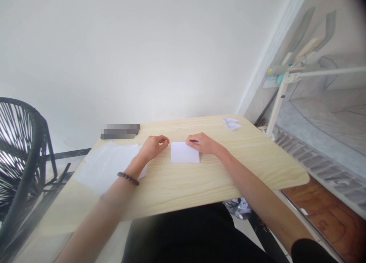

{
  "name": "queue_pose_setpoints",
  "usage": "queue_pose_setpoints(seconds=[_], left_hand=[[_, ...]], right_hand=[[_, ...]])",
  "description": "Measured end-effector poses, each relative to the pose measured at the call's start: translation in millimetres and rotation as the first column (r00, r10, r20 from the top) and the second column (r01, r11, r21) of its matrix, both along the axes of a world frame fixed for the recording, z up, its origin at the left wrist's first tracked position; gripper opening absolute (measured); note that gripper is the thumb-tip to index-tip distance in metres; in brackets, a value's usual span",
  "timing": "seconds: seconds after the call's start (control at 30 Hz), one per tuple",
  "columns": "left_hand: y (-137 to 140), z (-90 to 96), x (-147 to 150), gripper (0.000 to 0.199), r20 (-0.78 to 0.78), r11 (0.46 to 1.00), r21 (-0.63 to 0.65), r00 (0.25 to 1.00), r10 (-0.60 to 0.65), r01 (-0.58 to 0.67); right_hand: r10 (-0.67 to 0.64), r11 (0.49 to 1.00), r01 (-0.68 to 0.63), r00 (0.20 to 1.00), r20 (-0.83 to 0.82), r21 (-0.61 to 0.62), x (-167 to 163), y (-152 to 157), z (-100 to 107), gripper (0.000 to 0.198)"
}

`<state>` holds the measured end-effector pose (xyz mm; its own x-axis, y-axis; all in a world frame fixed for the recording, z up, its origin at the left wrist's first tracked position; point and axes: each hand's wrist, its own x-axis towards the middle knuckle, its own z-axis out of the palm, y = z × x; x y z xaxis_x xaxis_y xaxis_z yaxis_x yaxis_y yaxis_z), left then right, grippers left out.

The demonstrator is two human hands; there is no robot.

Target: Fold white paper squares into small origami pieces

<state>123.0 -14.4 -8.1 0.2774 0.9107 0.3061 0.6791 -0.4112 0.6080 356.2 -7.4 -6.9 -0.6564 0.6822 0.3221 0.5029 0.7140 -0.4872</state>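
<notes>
The folded white paper (183, 154) lies flat at the middle of the table (225, 185), between the hands. The right hand (202, 143), fingers curled, touches its far right part; whether it pinches or only presses, I cannot tell. The left hand (156, 146) is curled nearly closed, thumb meeting fingertips, apparently holding nothing, just beside the left edge. Good handling likely means lining up edges before pressing any crease firmly.

A home, with woven chair (30, 165)
</notes>
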Motion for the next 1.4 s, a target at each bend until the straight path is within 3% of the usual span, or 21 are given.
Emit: queue_pose_setpoints(seconds=[0.17,0.4,0.77,0.97,1.07,1.2,1.4], left_hand=[[-7,4.0,6,0.034,0.080,0.994,-0.068,0.993,-0.082,0.088],[-11,-1.1,17,0.034,0.007,0.973,-0.088,0.977,-0.214,0.214],[-4,-0.9,6,0.038,-0.037,0.986,-0.077,0.988,-0.150,0.147],[-3,1.4,-1,0.037,-0.018,0.991,-0.110,0.996,-0.082,0.080],[-5,0.6,2,0.037,0.020,0.985,-0.133,0.994,-0.110,0.112],[-8,-0.9,9,0.035,0.046,0.979,-0.133,0.988,-0.149,0.154],[-4,-2.1,2,0.029,-0.023,0.983,-0.129,0.991,-0.134,0.130]], right_hand=[[0.010,1.000,-0.010,1.000,0.001,0.012,-3,-2,-3,0.024],[0.023,0.998,-0.023,1.000,-0.003,0.067,-22,-7,-9,0.019],[-0.060,0.997,0.062,0.997,0.041,-0.054,1,2,-7,0.017],[-0.132,0.983,0.124,0.990,-0.047,-0.133,11,4,-6,0.020],[-0.125,0.987,0.108,0.982,-0.142,-0.120,-2,2,-8,0.023],[-0.014,0.999,0.009,0.995,-0.096,-0.054,-21,-1,-10,0.024],[-0.020,0.999,0.018,0.998,-0.065,-0.033,-8,0,-10,0.028]])
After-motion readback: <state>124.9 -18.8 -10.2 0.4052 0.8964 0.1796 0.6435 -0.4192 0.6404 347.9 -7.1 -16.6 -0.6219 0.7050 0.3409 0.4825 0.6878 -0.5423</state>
